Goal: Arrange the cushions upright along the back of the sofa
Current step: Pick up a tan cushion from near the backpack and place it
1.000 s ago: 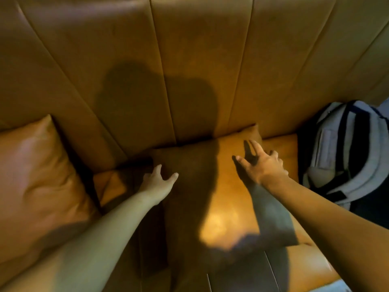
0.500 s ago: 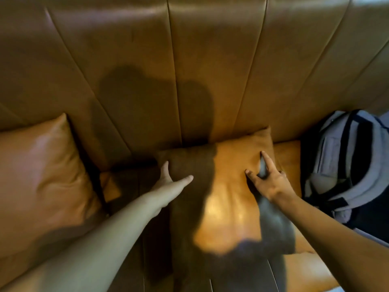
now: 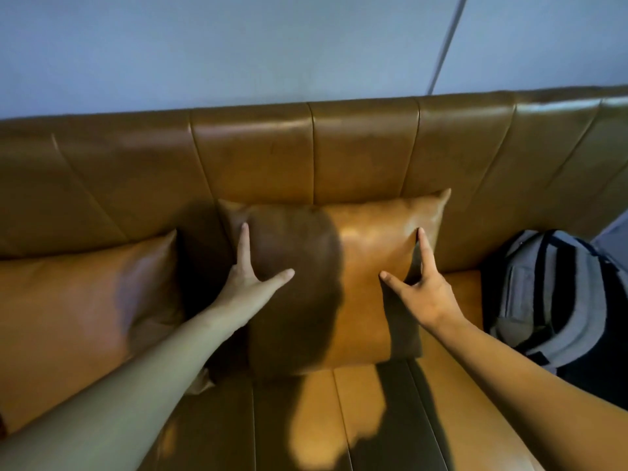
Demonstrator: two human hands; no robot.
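A tan leather cushion (image 3: 360, 266) stands upright against the sofa back (image 3: 339, 151), in the middle of the seat. My left hand (image 3: 249, 278) grips its left edge, thumb across the front and fingers behind. My right hand (image 3: 421, 290) holds its right edge the same way, index finger pointing up along the side. A second tan cushion (image 3: 85, 300) leans upright against the back at the left, close beside the first. My shadow darkens the middle cushion's left half.
A grey and black backpack (image 3: 557, 294) sits on the seat at the right, against the sofa back. A pale wall (image 3: 238, 45) rises behind the sofa. Bare seat (image 3: 339, 419) lies in front of the cushions.
The middle cushion lay flat on the seat; both hands took its sides and tipped it up against the back. My view has pulled back, showing the wall.
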